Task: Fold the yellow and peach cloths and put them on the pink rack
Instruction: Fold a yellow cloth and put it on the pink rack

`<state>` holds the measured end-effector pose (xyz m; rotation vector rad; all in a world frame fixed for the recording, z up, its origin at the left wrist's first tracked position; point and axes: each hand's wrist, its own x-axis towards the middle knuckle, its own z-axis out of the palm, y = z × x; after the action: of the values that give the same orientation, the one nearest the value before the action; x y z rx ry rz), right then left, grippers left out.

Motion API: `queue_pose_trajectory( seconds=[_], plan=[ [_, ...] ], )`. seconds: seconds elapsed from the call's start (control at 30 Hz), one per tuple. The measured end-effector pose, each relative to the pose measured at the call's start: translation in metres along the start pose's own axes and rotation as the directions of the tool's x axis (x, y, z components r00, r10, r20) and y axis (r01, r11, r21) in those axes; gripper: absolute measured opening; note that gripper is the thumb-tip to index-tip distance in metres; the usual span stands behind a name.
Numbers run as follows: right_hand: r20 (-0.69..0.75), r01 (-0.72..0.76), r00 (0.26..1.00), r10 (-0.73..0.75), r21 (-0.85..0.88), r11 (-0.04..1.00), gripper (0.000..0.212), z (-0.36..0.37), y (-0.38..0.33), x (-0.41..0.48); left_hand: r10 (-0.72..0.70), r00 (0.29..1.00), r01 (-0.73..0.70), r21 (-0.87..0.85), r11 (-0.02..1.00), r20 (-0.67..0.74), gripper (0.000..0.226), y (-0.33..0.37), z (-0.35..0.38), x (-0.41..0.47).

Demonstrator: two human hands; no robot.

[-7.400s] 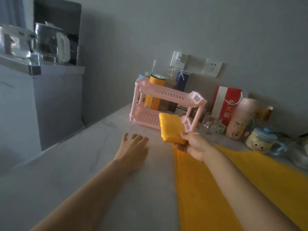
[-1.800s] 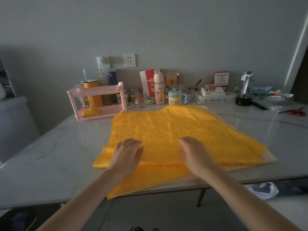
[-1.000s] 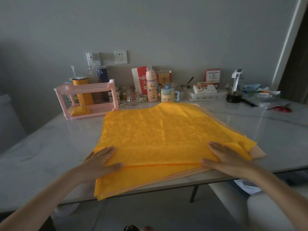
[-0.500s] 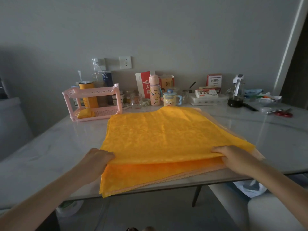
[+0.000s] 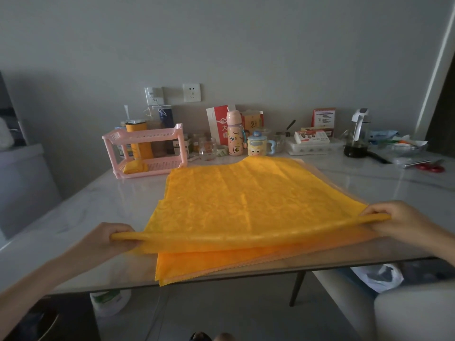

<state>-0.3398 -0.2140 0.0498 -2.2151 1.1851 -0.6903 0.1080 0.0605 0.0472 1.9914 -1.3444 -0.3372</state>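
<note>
Dim grey wall [image 5: 246, 45], marble table [image 5: 73, 217]

Left hand [image 5: 108, 239] pinching — right hand [image 5: 396, 223] pinching; arms spread

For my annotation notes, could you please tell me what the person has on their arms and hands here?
Nothing that shows. The left arm and right arm are bare to the frame edge, with no sleeve in view. The left hand and right hand have no gloves, and I see no ring, watch or bracelet, though the light is dim.
</note>
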Motion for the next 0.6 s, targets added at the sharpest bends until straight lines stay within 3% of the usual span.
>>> queue_pose_trajectory(
  seconds=[0.1,0.17,0.4,0.6],
  plan=[
    [-0.066,-0.113,0.987,0.144,0.338,0.934,0.007,0.002,-0.014,0.007,-0.153,0.986,0.138,-0.184,0.973,-0.072,0.019,0.005,0.007,0.013],
    [-0.081,-0.17,0.973,0.218,0.393,0.904,0.008,0.012,-0.02,0.013,-0.27,0.958,0.234,-0.282,0.93,-0.096,0.015,0.007,0.02,0.022],
    [-0.238,-0.273,0.936,0.261,-0.021,0.962,0.043,0.052,-0.008,0.037,-0.476,0.867,0.433,-0.253,0.865,-0.147,0.023,-0.007,0.037,0.053],
    [-0.342,-0.27,0.925,0.163,-0.294,0.917,0.025,0.057,-0.004,0.034,-0.318,0.886,0.365,0.084,0.927,-0.337,0.041,-0.012,0.049,0.059]
  ],
)
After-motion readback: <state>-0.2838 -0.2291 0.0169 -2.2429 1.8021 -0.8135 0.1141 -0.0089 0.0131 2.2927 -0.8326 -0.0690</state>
